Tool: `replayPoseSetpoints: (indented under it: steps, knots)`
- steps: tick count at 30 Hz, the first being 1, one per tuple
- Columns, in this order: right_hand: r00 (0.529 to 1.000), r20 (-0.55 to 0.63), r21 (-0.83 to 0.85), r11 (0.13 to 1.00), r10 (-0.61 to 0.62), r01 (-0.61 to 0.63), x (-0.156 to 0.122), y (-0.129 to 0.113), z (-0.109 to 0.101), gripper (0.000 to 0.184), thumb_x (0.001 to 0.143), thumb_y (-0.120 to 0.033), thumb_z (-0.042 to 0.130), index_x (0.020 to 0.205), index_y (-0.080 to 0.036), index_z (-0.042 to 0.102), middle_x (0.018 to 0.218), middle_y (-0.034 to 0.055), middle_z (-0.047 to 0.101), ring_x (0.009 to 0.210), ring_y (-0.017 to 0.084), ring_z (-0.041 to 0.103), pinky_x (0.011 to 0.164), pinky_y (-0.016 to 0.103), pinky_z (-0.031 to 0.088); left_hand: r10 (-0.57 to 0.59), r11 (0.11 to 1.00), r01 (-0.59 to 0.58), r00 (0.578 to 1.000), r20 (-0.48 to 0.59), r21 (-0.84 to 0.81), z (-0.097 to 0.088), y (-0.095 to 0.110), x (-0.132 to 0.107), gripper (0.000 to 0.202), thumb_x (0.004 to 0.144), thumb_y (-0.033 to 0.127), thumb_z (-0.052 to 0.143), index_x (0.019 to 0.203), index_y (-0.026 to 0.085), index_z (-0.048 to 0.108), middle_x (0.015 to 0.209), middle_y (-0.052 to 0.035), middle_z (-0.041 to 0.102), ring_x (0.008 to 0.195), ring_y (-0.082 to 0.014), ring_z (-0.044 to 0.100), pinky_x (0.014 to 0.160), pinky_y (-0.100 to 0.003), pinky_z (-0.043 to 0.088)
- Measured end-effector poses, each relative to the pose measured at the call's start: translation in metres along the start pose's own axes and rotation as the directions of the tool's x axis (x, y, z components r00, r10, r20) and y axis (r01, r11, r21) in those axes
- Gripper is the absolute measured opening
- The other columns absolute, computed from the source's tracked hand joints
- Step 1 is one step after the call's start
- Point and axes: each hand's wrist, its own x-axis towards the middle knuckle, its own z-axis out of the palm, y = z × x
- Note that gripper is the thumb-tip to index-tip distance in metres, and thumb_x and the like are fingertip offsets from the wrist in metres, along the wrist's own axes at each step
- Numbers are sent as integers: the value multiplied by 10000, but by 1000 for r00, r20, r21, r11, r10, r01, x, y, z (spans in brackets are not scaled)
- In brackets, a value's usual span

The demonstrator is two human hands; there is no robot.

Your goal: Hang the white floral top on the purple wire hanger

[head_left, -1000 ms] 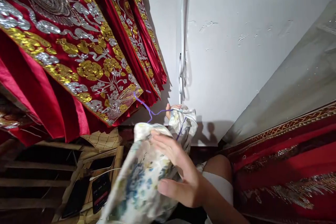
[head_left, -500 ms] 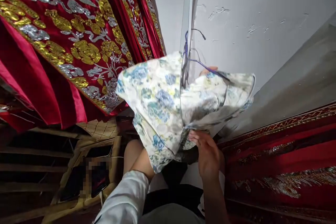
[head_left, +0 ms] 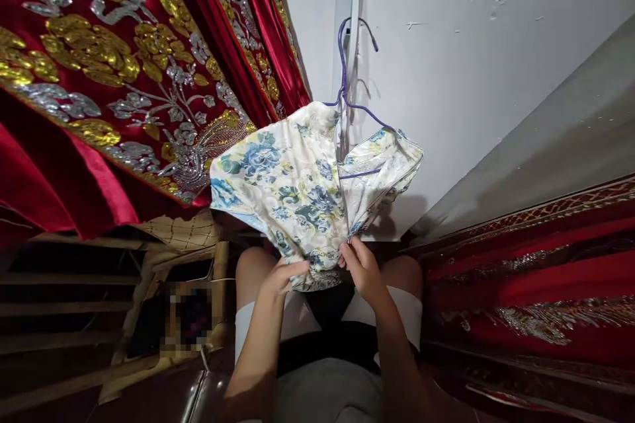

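One floral garment [head_left: 302, 192], of thin, creased white cloth printed with blue and green blooms, is hanging by its shoulders from one slim purple hanger [head_left: 343, 88], its V-shaped neck opening towards the hanger's right end. Gold and silver sequinned motifs are covering a red satin hanging [head_left: 92, 53] at left. Two hands are holding the garment: the left hand [head_left: 284, 276] is gripping its lower edge, thumb flattened across the print, remaining fingers hidden; the right hand [head_left: 360, 267] is pinching the foot of the neck opening. Both forearms are converging above the lap.
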Motion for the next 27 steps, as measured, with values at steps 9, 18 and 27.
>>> replayPoseSetpoints:
  steps: [9,18,27]
  knots:
    - [972,-236,340,936,-8,91,5,-9,-5,390,828,-421,648,541,-219,479,506,-26,430,474,112,376,476,275,298,200,978,-181,951,-234,100,3,-5,14,709,681,433,877,1292,206,599,1126,-121,720,1144,-315,660,1034,-460,507]
    - [992,-76,187,979,101,-85,18,-15,6,298,776,-427,664,595,-190,650,472,-12,527,396,93,356,424,268,252,625,602,-569,772,112,561,48,-48,32,188,941,266,578,1115,209,619,1060,-94,673,1004,-225,644,917,-366,503]
    - [969,-204,138,976,-138,168,80,-116,-19,217,764,-366,712,729,-156,758,453,-30,474,403,72,336,393,234,168,566,500,-630,757,327,594,60,-47,44,190,1012,283,470,855,206,545,786,-44,549,752,-186,544,725,-317,446]
